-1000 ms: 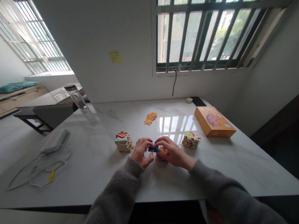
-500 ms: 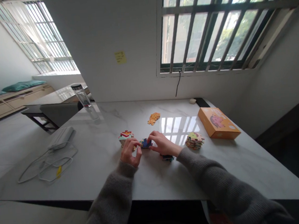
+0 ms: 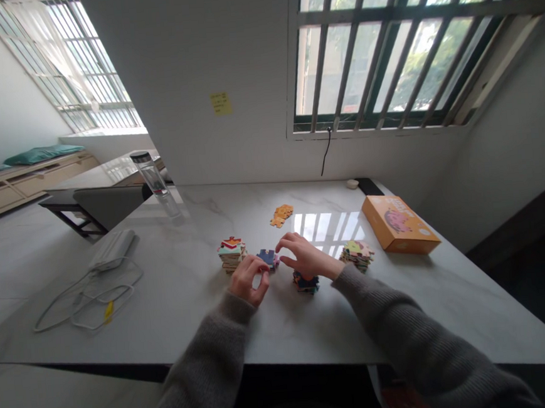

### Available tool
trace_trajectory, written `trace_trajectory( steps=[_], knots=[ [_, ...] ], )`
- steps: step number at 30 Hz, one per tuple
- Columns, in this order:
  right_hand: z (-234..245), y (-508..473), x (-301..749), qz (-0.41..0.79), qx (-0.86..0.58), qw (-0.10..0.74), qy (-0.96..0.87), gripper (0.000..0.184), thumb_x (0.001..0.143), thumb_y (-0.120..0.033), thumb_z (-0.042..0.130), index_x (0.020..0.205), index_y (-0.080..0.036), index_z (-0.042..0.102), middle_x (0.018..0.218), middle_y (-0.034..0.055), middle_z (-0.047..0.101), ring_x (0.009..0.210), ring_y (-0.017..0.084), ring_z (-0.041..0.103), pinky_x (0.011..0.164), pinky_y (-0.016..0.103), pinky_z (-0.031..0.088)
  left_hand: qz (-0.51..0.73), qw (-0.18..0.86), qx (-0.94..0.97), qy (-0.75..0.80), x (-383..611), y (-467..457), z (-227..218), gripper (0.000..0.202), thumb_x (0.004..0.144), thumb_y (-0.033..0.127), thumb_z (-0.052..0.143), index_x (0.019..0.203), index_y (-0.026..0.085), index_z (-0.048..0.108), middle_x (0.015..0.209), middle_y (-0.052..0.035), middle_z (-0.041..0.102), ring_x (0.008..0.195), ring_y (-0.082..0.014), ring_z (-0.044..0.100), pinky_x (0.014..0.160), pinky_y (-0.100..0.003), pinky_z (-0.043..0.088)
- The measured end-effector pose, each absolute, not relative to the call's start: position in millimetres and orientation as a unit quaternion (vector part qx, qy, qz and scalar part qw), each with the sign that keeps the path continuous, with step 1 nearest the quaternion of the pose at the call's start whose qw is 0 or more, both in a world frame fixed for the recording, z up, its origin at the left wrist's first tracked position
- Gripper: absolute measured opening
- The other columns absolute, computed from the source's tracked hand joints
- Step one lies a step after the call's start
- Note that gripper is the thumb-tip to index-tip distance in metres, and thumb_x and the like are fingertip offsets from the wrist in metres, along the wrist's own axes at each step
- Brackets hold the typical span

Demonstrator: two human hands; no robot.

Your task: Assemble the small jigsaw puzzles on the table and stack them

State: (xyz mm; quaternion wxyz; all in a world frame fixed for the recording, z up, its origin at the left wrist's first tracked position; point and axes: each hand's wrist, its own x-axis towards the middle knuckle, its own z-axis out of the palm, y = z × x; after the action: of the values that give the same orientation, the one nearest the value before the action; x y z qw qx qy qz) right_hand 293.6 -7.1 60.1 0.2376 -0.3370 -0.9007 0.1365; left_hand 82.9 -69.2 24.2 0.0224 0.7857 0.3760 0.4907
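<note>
From here, the dark-blue jigsaw piece [image 3: 266, 256] lies between the left hand [image 3: 248, 279] and right hand [image 3: 305, 257], both with thumb and fingers parted. It looks like light, stiff cardboard; opposite edges, not tabs, suit pinching.

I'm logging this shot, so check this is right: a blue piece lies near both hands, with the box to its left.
Wrong side: the head view shows the box to the right of the blue piece, which does lie near the left hand and right hand.
</note>
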Motion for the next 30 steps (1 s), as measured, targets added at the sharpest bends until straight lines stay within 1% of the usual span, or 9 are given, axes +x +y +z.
trace_trajectory(
  steps=[3,6,8,12,17,19,23,27,30],
  knots=[
    [65,-24,320,0.152,-0.326,0.249,-0.899,0.016,0.091,-0.013,0.06,0.105,-0.019,0.064,0.103,0.0093,0.062,0.1,0.024,0.057,0.089,0.04,0.05,0.436,0.021,0.828,0.352,90,-70,18,0.011,0.083,0.012,0.053,0.087,0.021,0.06,0.085,-0.005,0.062,0.081,-0.0203,0.06,0.075,-0.034,0.052],
    [65,-46,342,0.162,-0.334,0.268,-0.889,0.01,0.093,-0.016,0.059,0.101,-0.021,0.064,0.099,0.0074,0.063,0.096,0.022,0.059,0.085,0.038,0.051,0.399,0.017,0.853,0.336,98,-71,13,0.012,0.083,0.012,0.054,0.088,0.021,0.06,0.087,-0.0054,0.063,0.083,-0.0209,0.06,0.076,-0.035,0.052],
    [61,-57,352,0.169,-0.337,0.271,-0.886,0.007,0.092,-0.019,0.062,0.099,-0.021,0.063,0.099,0.0068,0.062,0.096,0.022,0.059,0.085,0.037,0.052,0.379,0.021,0.866,0.327,102,-72,11,0.013,0.082,0.012,0.055,0.09,0.021,0.061,0.088,-0.0054,0.064,0.084,-0.0213,0.06,0.078,-0.035,0.052],
    [50,-66,361,0.184,-0.331,0.252,-0.891,0.022,0.083,-0.019,0.074,0.102,-0.023,0.062,0.107,0.0066,0.059,0.103,0.023,0.056,0.09,0.039,0.051,0.362,0.03,0.877,0.314,104,-72,10,0.014,0.082,0.012,0.055,0.092,0.02,0.061,0.09,-0.0057,0.064,0.086,-0.0217,0.06,0.08,-0.036,0.053],
    [47,-63,361,0.196,-0.342,0.24,-0.887,0.032,0.08,-0.014,0.075,0.106,-0.023,0.059,0.109,0.0064,0.056,0.105,0.024,0.053,0.092,0.04,0.051,0.362,0.034,0.876,0.317,104,-73,11,0.014,0.083,0.012,0.054,0.092,0.02,0.061,0.091,-0.0063,0.065,0.088,-0.0221,0.06,0.081,-0.037,0.053],
    [48,-63,361,0.195,-0.343,0.244,-0.886,0.035,0.079,-0.015,0.076,0.108,-0.023,0.058,0.108,0.0063,0.057,0.103,0.024,0.053,0.091,0.041,0.051,0.366,0.032,0.873,0.321,103,-73,11,0.015,0.083,0.012,0.054,0.092,0.02,0.061,0.09,-0.0063,0.064,0.087,-0.0222,0.06,0.081,-0.037,0.053],
    [49,-64,361,0.188,-0.345,0.269,-0.879,0.032,0.082,-0.017,0.075,0.108,-0.023,0.057,0.107,0.0061,0.057,0.101,0.024,0.052,0.089,0.041,0.05,0.394,0.018,0.859,0.327,100,-72,13,0.014,0.084,0.012,0.053,0.091,0.021,0.061,0.088,-0.0063,0.065,0.084,-0.0216,0.06,0.077,-0.036,0.053],
    [52,-59,357,0.181,-0.355,0.301,-0.866,0.027,0.084,-0.013,0.072,0.105,-0.023,0.059,0.106,0.0066,0.055,0.101,0.024,0.053,0.089,0.041,0.05,0.473,0.001,0.814,0.336,90,-72,20,0.014,0.084,0.01,0.052,0.088,0.021,0.06,0.083,-0.0051,0.065,0.081,-0.0201,0.061,0.076,-0.034,0.053],
    [56,-47,346,0.187,-0.339,0.3,-0.872,0.024,0.084,-0.015,0.073,0.104,-0.022,0.062,0.107,0.0077,0.054,0.102,0.024,0.054,0.09,0.041,0.051,0.524,-0.017,0.776,0.35,80,-74,25,0.014,0.083,0.01,0.052,0.087,0.02,0.06,0.078,-0.0033,0.064,0.076,-0.0188,0.062,0.075,-0.033,0.054]
  ],
)
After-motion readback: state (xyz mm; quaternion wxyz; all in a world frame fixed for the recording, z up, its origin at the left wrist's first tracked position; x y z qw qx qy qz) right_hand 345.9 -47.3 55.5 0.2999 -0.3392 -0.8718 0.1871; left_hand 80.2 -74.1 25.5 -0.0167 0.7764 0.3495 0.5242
